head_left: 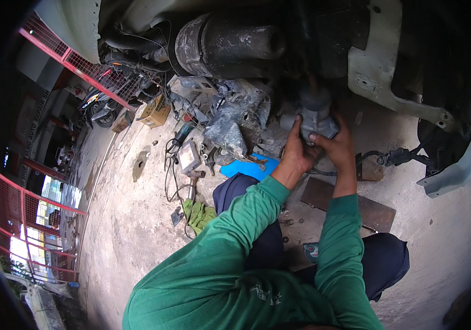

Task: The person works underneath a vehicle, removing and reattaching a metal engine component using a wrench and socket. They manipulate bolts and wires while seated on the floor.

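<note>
Both of my hands are raised to a grey metal vehicle part (317, 113) with a rounded body and a short side stub, under the vehicle's dark underside. My left hand (299, 151) grips its lower left side, fingers bent up around it. From the right, my right hand (339, 144) wraps the same part, its thumb across the lower front. The part's upper end runs into shadow, so I cannot tell whether it is attached there. Left of my left wrist a bright blue piece (251, 167) lies on the concrete, beside a crumpled silvery sheet (230, 129).
A rusty flat plate (375, 212) lies below my right forearm. On the left are a corded power tool (183, 132), a green cloth (198, 215) and a cardboard box (154, 112). A large cylinder (235, 47) hangs above; a pale bracket (375, 82) juts down at right.
</note>
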Available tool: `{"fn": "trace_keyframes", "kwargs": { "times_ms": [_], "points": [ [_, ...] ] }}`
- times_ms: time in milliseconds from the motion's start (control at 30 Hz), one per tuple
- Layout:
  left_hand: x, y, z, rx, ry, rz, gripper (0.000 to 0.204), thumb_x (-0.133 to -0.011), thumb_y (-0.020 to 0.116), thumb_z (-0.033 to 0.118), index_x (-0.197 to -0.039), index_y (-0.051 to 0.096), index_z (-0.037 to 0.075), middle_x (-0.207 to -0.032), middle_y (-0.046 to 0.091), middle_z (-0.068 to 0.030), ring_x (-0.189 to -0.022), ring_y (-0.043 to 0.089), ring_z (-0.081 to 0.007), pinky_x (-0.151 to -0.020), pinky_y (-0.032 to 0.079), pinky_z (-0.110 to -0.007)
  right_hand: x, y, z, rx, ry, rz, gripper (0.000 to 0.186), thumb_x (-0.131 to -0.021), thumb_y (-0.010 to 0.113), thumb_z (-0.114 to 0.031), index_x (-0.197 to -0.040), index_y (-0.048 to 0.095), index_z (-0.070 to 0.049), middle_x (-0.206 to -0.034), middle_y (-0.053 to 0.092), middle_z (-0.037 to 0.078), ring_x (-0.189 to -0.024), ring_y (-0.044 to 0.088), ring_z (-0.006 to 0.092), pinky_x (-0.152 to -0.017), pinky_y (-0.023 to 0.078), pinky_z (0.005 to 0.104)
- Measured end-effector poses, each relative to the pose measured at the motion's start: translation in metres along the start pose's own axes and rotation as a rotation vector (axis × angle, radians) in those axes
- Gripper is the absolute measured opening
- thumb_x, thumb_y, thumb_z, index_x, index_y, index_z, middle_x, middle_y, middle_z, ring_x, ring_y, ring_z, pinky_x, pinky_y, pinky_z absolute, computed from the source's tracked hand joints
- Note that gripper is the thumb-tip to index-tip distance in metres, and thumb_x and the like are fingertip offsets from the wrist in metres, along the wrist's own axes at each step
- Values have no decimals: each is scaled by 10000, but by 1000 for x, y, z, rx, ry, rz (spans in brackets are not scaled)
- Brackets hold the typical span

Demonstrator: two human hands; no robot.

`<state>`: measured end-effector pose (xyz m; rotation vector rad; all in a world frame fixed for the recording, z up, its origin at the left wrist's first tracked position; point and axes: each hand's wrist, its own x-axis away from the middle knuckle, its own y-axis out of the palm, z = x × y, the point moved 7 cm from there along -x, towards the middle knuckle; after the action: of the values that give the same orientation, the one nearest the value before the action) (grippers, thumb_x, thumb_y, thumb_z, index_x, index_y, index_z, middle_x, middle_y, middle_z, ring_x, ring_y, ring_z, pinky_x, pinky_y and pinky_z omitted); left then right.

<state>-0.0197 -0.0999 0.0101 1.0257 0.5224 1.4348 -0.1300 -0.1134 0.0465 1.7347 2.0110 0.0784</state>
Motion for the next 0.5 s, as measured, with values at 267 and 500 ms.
{"fn": "trace_keyframes", "kwargs": {
  "times_ms": [267, 500],
  "points": [
    [-5, -8, 0, 44, 7, 4, 561, -996, 610, 475, -1406, 492, 110, -1342, 593, -63, -1188, 600, -237, -1003, 500, -419, 4, 3, -6, 96, -10, 24, 816, -656, 845, -21, -1401, 516, 29, -1270, 639, 137, -1166, 606, 220, -1020, 473, 344],
    [-6, -7, -2, 68, 18, -45, 577, -988, 623, 477, -1412, 482, 111, -1348, 586, -72, -1219, 580, -245, -1049, 468, -437, 3, 1, -2, 69, -7, 15, 812, -656, 874, -75, -1382, 527, 36, -1246, 654, 134, -1139, 615, 211, -1014, 475, 337]
  ]
}}
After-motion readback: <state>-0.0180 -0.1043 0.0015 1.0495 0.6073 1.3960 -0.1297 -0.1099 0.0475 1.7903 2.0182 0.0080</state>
